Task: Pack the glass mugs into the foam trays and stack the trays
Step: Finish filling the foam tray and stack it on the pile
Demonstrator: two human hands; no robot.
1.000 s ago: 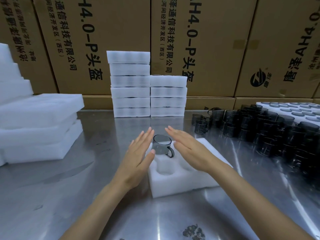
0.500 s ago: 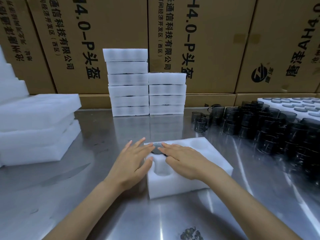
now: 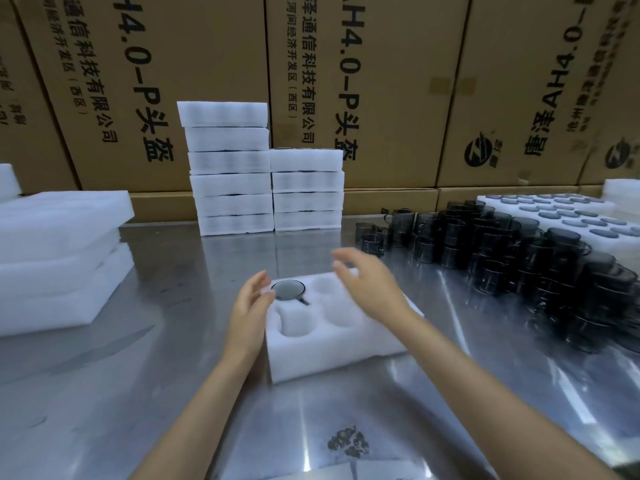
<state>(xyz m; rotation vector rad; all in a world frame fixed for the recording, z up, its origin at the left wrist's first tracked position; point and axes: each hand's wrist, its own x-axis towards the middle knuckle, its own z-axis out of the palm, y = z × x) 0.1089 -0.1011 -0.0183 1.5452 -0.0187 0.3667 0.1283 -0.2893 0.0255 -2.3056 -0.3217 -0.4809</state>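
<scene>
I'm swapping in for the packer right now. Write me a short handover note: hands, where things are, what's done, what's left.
Left hand: open, holding nothing, at the tray's left edge.
Right hand: open, holding nothing, above the tray's far side.
Done: one mug sits in the far-left pocket.
Left: the tray's other visible pockets are empty; loose mugs wait on the right. Fill the tray, then put it on the stacks at the back.

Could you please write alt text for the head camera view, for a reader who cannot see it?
One dark glass mug sits in the far-left pocket of a white foam tray on a steel table, with both hands, left hand and right hand, open above it. Loose mugs crowd the right; stacked trays stand behind.
</scene>
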